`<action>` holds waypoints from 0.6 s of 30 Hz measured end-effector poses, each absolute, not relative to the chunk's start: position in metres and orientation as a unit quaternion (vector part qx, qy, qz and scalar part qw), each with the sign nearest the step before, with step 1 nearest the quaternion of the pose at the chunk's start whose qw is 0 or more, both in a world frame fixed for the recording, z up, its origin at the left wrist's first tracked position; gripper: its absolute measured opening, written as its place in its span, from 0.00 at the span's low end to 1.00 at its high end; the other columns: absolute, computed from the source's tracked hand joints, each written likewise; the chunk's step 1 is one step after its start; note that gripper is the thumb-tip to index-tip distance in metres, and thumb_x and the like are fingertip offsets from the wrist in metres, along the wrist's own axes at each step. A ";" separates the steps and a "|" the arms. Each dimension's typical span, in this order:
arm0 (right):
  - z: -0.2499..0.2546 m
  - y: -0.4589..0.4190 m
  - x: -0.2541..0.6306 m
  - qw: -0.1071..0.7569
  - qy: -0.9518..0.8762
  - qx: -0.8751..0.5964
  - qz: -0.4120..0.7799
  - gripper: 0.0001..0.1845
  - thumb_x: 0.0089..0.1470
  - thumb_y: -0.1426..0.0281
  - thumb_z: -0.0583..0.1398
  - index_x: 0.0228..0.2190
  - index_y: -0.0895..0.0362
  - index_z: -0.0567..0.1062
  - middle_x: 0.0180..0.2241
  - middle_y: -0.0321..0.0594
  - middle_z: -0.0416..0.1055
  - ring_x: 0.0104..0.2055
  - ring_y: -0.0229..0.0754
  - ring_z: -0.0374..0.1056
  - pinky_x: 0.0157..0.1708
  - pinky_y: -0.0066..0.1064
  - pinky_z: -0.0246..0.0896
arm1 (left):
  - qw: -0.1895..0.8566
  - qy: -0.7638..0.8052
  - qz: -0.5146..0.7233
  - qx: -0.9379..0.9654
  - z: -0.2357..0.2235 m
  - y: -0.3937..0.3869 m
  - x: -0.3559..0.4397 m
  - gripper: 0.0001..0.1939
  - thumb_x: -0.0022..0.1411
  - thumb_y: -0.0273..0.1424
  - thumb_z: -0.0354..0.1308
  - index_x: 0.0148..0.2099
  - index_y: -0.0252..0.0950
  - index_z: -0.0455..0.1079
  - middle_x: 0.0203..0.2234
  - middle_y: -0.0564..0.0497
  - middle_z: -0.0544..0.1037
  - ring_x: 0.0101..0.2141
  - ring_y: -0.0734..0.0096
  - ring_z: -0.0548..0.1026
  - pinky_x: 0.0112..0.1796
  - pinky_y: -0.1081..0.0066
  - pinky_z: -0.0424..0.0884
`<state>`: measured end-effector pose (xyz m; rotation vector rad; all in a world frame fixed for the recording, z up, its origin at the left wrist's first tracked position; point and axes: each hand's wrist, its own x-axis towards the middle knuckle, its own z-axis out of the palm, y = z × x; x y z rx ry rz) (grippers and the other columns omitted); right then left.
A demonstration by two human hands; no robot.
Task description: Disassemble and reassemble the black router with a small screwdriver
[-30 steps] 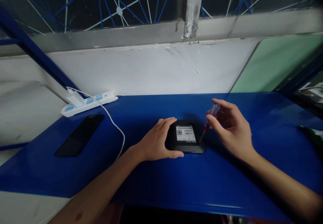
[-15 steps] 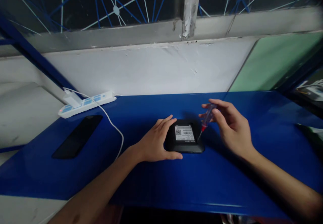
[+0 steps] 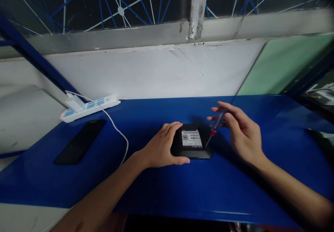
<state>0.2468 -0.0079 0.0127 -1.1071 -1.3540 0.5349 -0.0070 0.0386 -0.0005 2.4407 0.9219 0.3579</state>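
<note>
A black box-shaped device (image 3: 193, 152) with a white printed label (image 3: 191, 138) lies flat on the blue table. My left hand (image 3: 164, 145) grips its left side, thumb along the near edge and fingers at the far edge. Between the thumb and fingers of my right hand (image 3: 241, 131) is a screwdriver (image 3: 218, 121) with a clear handle and red collar. It leans to the right, and its thin tip meets the device near the label's lower right corner. Whether the tip sits in a screw is too small to tell.
To the left lies a black phone-like slab (image 3: 80, 141). Behind it stands a white power strip (image 3: 90, 108) with a plugged-in adapter, and a white cable (image 3: 114, 127) runs from there towards my left forearm. A white wall and a green board (image 3: 287, 64) border the blue table (image 3: 182, 186).
The screwdriver handle has tipped further to the right with my right hand, its tip staying at the same corner. The device and my left hand have shifted barely to the right.
</note>
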 end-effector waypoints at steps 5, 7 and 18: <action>0.012 -0.007 0.247 0.613 -0.591 -0.497 0.166 0.15 0.61 0.63 0.61 0.50 0.47 0.74 0.35 0.36 0.70 0.32 0.39 0.74 0.34 0.35 0.75 | 0.265 0.332 0.147 0.893 0.000 0.038 -0.006 0.58 0.49 0.56 0.66 0.71 0.39 0.43 0.67 0.35 0.55 0.64 0.33 0.54 0.60 0.34 0.57; 0.012 -0.007 0.247 0.609 -0.598 -0.497 0.154 0.13 0.61 0.64 0.61 0.48 0.48 0.75 0.34 0.36 0.68 0.31 0.38 0.73 0.32 0.34 0.73 | 0.268 0.333 0.146 0.892 0.000 0.038 -0.006 0.58 0.49 0.57 0.66 0.71 0.39 0.43 0.66 0.35 0.56 0.65 0.33 0.54 0.60 0.34 0.58; 0.008 -0.007 0.249 0.605 -0.596 -0.485 0.211 0.17 0.66 0.60 0.53 0.53 0.46 0.73 0.47 0.42 0.72 0.35 0.41 0.76 0.34 0.39 0.76 | 0.266 0.339 0.143 0.891 0.002 0.037 -0.006 0.57 0.49 0.56 0.67 0.71 0.39 0.45 0.66 0.35 0.56 0.65 0.35 0.54 0.60 0.36 0.59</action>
